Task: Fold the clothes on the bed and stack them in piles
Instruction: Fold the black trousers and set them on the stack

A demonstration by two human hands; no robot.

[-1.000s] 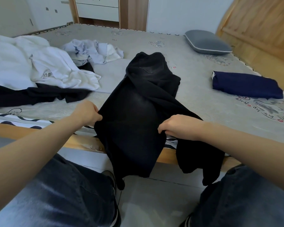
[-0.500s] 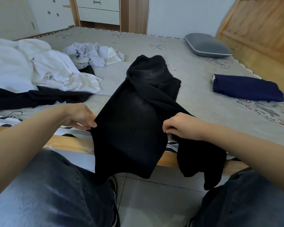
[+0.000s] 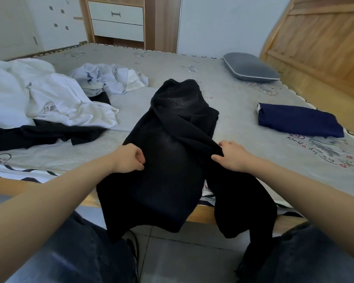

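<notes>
Mid-fold on a single garment: black trousers [image 3: 172,144] spread lengthwise across the near edge of the bed [image 3: 243,119], waist end lying up on the mattress, both legs draped over the wooden rail toward the floor. Left hand [image 3: 129,159] curled tight on the left edge of the cloth, pinching it at about thigh height. Right hand [image 3: 231,156] gripping a raised ridge of the same cloth on the other side, fingers closed over it, thumb underneath; probably the inner seam, though black on black hides it. Already folded: a navy piece [image 3: 298,120] lying flat, well apart to the right, near a grey pillow [image 3: 251,68]. Not yet folded: a rumpled white heap [image 3: 55,99], a pale crumpled shirt [image 3: 108,78] and another dark garment [image 3: 39,133] on the left. Next, by judgement: laying one leg squarely over the other, edges matched, then lifting the hanging ends onto the mattress before halving; limp cloth, so likely to slip off the rail if either grip loosens.
</notes>
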